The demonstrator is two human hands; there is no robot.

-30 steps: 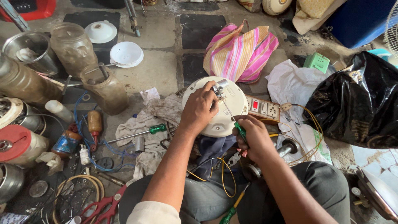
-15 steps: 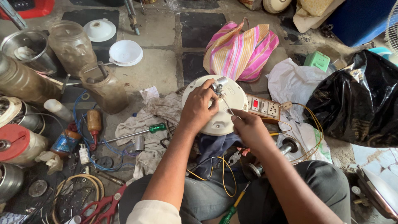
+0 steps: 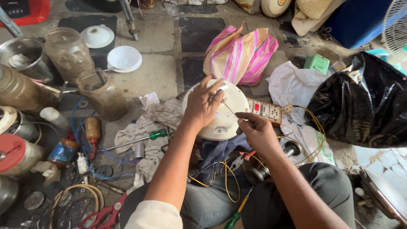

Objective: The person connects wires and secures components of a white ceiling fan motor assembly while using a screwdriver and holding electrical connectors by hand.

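While left hand [image 3: 202, 103] stays clamped on white casing [image 3: 220, 123], right hand [image 3: 256, 130] pinching screwdriver [image 3: 231, 111] shifted lower.

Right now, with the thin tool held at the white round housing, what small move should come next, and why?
Probably keep the left hand pressed on the white round housing and seat the thin tool's tip more firmly near its top. The right hand pinches the tool's lower end, and its tip lies under the left fingers, so the housing looks steadied. What the tip touches is hidden.
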